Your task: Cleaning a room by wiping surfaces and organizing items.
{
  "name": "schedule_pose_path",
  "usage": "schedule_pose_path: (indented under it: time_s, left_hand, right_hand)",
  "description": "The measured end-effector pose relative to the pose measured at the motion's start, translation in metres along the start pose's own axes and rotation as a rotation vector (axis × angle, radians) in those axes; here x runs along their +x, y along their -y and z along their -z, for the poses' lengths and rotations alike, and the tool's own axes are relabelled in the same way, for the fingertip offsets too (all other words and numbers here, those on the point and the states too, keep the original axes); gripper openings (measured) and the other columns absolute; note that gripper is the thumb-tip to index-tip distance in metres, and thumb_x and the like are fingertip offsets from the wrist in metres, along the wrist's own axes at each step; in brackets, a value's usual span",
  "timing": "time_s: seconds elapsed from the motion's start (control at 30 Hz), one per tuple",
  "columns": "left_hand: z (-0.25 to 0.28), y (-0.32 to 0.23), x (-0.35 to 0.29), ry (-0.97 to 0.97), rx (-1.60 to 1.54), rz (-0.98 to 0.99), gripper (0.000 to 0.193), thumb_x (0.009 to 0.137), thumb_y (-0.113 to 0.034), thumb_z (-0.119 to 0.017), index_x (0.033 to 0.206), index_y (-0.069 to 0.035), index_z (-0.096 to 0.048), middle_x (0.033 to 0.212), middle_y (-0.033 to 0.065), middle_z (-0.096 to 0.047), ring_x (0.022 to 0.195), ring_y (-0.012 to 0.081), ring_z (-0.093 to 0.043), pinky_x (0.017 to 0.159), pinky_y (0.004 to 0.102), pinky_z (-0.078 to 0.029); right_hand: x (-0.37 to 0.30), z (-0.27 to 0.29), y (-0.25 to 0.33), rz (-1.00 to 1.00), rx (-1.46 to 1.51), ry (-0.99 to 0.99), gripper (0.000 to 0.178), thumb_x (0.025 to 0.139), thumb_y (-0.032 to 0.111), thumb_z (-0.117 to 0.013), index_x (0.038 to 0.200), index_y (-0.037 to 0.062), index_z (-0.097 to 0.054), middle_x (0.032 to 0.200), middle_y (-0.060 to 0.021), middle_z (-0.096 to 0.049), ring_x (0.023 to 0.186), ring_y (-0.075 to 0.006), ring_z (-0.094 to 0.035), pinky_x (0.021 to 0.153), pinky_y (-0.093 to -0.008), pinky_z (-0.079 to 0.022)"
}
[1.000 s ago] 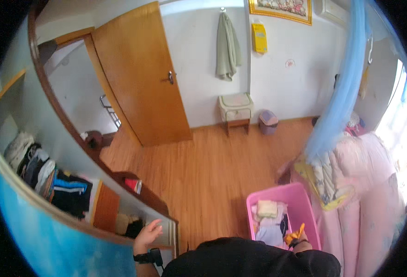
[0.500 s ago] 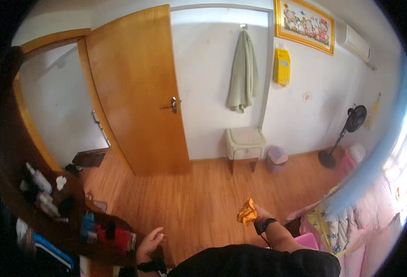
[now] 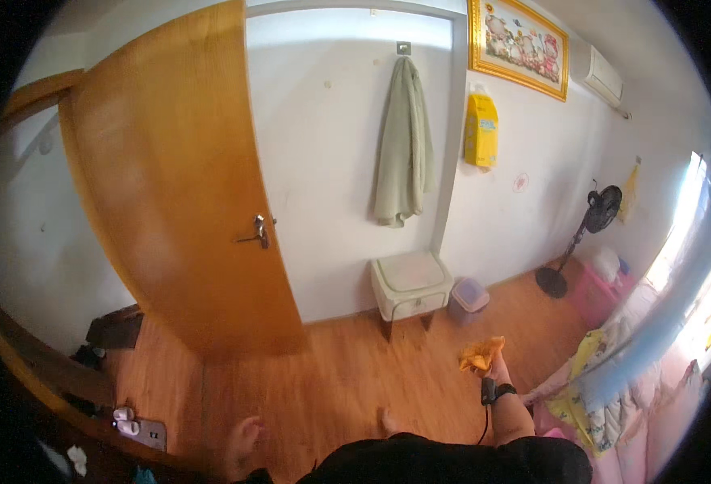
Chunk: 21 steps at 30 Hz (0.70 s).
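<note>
Held out ahead of me on the right, my right hand (image 3: 499,373) is closed on a crumpled orange cloth (image 3: 480,355). A black strap with a small device and a cable circles that wrist. My left hand (image 3: 246,437) hangs low at the left, somewhat blurred, its fingers loosely apart and nothing seen in them. It touches nothing that I can make out. Beyond the cloth, by the wall, stand a cream lidded cabinet (image 3: 410,292) on short legs and a lavender bin (image 3: 470,298).
A wooden door (image 3: 170,177) stands at the left, with slippers (image 3: 125,421) on a mat nearby. A green garment (image 3: 404,145) hangs on the wall. A black fan (image 3: 602,211) and pink tub (image 3: 602,294) stand far right. Bedding (image 3: 614,403) lies at the near right.
My view has swung and come closer to the cabinet and wall. The dark furniture with clutter at the left has mostly left view. My right hand carries the cloth farther out to the right.
</note>
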<state>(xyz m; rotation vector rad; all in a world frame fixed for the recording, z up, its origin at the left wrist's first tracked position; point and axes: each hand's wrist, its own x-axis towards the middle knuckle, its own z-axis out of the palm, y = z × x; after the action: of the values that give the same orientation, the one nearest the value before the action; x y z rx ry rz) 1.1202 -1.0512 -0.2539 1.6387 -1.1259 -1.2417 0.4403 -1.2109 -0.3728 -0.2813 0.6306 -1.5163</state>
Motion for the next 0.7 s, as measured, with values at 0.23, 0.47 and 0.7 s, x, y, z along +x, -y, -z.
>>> schedule_pose_path:
  time_s: [0.23, 0.47, 0.7]
  left_hand:
    - [-0.014, -0.015, 0.127, -0.082, -0.387, 0.105, 0.032, 0.092, -0.018, -0.053, 0.12, -0.003, -0.053, 0.096, 0.0116, -0.065, 0.085, 0.0234, -0.062, 0.074, 0.0346, -0.052]
    - [-0.057, -0.163, 0.3, -0.164, -0.23, 0.044, 0.032, 0.092, -0.019, -0.054, 0.121, -0.004, -0.052, 0.096, 0.0114, -0.065, 0.085, 0.0235, -0.062, 0.075, 0.0348, -0.052]
    - [-0.081, -0.265, 0.413, -0.165, -0.162, -0.025, 0.033, 0.092, -0.019, -0.054, 0.121, -0.004, -0.052, 0.096, 0.0113, -0.065, 0.085, 0.0236, -0.062, 0.075, 0.035, -0.051]
  right_hand:
    - [0.186, -0.256, 0.078, 0.403, -0.085, 0.38, 0.042, 0.087, -0.006, -0.043, 0.126, 0.0076, -0.042, 0.119, -0.0163, -0.054, 0.102, -0.0343, -0.06, 0.081, -0.0508, -0.056]
    - [0.393, -0.536, 0.219, 0.901, -0.28, 0.544, 0.043, 0.081, -0.009, -0.048, 0.121, 0.0078, -0.047, 0.114, -0.0128, -0.057, 0.104, -0.0294, -0.06, 0.084, -0.0433, -0.055]
    - [0.522, -0.773, 0.329, 1.352, -0.073, 0.346, 0.051, 0.073, -0.015, -0.05, 0.118, 0.0067, -0.039, 0.111, -0.0121, -0.05, 0.102, -0.0256, -0.056, 0.084, -0.0389, -0.052]
